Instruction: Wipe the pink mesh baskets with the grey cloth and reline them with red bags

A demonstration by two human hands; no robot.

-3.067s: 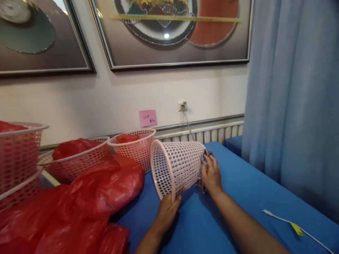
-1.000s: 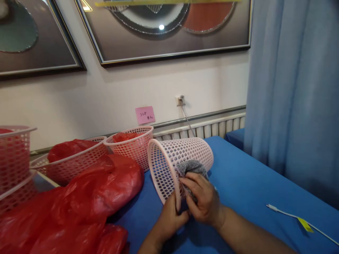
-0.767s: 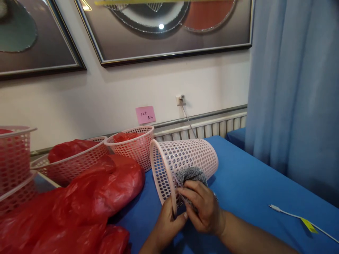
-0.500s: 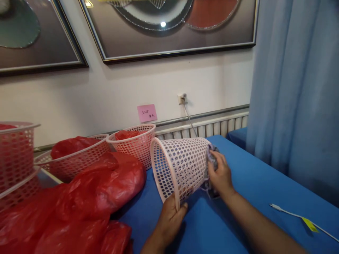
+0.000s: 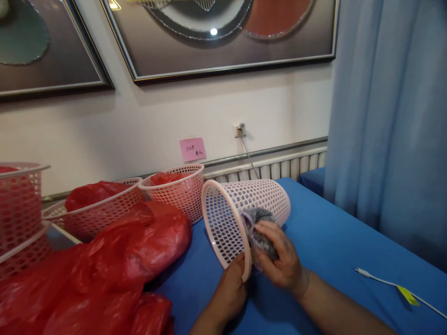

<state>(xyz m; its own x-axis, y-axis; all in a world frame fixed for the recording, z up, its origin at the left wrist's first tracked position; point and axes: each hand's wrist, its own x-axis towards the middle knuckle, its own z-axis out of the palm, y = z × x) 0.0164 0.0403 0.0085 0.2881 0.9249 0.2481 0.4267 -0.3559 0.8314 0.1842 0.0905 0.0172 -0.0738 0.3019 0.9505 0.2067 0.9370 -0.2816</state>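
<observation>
The left hand [image 5: 231,286] grips the tipped pink basket [image 5: 254,197], which lies at its twelve o'clock; the right hand [image 5: 282,259] clutches a grey cloth [image 5: 259,217] against it. A slackened left grip could let it roll.

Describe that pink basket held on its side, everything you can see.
The pale pink basket, seemingly plastic, has a perforated wall and a smooth rim. It is tipped on its side over the blue table, opening leftward, narrowing rightward. The left hand grips the rim's lower edge; the right hand holds a grey cloth against the wall.
</observation>
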